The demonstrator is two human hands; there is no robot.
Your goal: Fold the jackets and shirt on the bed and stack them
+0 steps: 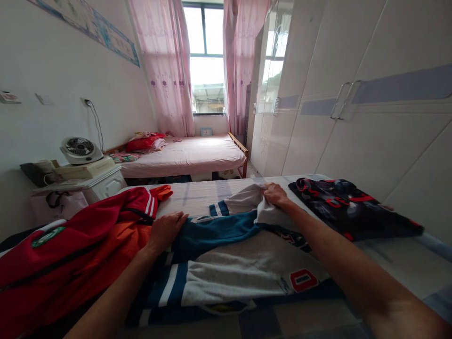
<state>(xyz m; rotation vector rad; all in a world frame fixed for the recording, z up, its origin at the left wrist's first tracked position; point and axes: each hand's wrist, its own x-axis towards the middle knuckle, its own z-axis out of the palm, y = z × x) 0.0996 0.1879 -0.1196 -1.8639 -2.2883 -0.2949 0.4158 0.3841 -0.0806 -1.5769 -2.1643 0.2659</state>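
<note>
A grey and teal sweatshirt (pixel 243 263) with a red "0" on it lies spread on the near bed (pixel 201 193). My left hand (pixel 165 230) rests flat on its teal part, fingers stretched out. My right hand (pixel 277 194) is closed on a fold of the grey fabric at the garment's far edge, pinching it. To the left lies a red and orange jacket (pixel 77 254), just beside my left hand. On the right a dark garment with red pattern (pixel 349 207) lies spread on the bed.
A white wardrobe (pixel 353 94) with handles runs along the right wall. A second bed with pink sheet (pixel 187 155) and piled clothes stands under the window with pink curtains. A nightstand (pixel 95 181) with a small fan (pixel 80 148) stands at the left.
</note>
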